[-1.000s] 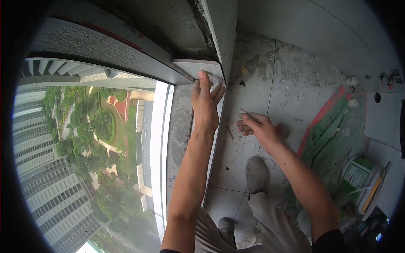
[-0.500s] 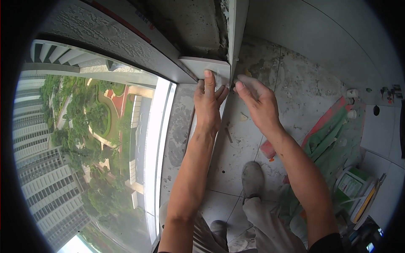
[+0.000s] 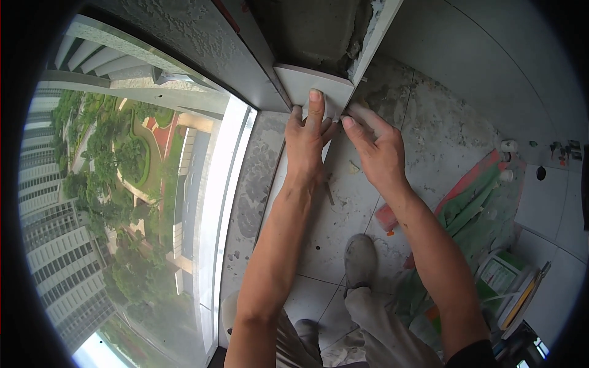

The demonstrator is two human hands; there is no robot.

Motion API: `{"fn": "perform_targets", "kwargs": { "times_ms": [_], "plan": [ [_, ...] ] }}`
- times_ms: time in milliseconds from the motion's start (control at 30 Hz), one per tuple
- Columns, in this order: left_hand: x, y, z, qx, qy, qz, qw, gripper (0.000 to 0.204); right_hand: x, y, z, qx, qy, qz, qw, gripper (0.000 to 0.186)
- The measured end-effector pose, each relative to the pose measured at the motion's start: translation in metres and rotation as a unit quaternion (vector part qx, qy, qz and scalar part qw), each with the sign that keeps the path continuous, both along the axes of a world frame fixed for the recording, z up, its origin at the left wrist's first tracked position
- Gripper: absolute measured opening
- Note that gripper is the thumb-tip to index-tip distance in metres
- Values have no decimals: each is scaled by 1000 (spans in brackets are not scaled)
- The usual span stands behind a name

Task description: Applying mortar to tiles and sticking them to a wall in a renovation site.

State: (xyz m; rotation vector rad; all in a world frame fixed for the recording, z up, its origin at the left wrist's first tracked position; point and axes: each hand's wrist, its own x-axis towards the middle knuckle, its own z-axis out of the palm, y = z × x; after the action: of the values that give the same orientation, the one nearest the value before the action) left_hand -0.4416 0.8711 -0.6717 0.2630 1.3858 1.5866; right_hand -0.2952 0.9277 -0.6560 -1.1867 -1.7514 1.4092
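- Tile piece [image 3: 295, 81], pale and flat, sits below the dark recess [image 3: 307, 30], between the grey panel [image 3: 242, 58] on its left and the upright slab edge [image 3: 375, 43] on its right.
- Left hand [image 3: 304, 144] has its grip on the tile piece: the thumb lies up across the front face, and the other fingers curl at the lower edge.
- Right hand [image 3: 383, 150] is at the lower right corner of the tile piece, its grip narrow, with thumb and fingers close together; whether anything is pinched there, I cannot tell.
- Grey mortar patches mark the ledge [image 3: 251, 178] left of the left forearm, alongside the white window frame [image 3: 228, 184].
- Trees [image 3: 132, 165] and a high-rise building [image 3: 58, 257] show through the glass.
- Pale floor tiles [image 3: 316, 291] run between the slab and the far wall, dusty and stained; a thin strip [image 3: 329, 194] lies on them near the left wrist.
- Red object [image 3: 385, 216], partly hidden, shows beside the right forearm, above a grey shoe [image 3: 360, 260].
- Green sheet [image 3: 469, 218] with a red border spreads on the right, near a green-and-white bucket [image 3: 498, 274].
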Motion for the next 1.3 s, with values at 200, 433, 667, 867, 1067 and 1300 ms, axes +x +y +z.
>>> {"fn": "perform_targets", "kwargs": {
  "times_ms": [200,433,667,867,1067,1300],
  "plan": [
    [-2,0,2,-13,0,-2,1000,135,2,1,-3,8,-15,3,1000,53],
    [-6,0,0,-6,-1,-21,1000,139,8,10,-12,-7,-18,20,1000,49],
    [0,-5,2,-20,18,-30,999,143,27,8,-24,-40,-3,-21,999,39],
    [5,-3,-9,-7,36,-33,999,133,50,-7,-37,-77,-34,-84,993,37],
    [9,-2,-13,12,56,-11,998,127,64,-10,-47,-30,-24,-80,996,35],
    [9,-2,-12,25,73,-4,997,127,62,-11,-45,-65,-30,-66,995,39]
  ]
}}
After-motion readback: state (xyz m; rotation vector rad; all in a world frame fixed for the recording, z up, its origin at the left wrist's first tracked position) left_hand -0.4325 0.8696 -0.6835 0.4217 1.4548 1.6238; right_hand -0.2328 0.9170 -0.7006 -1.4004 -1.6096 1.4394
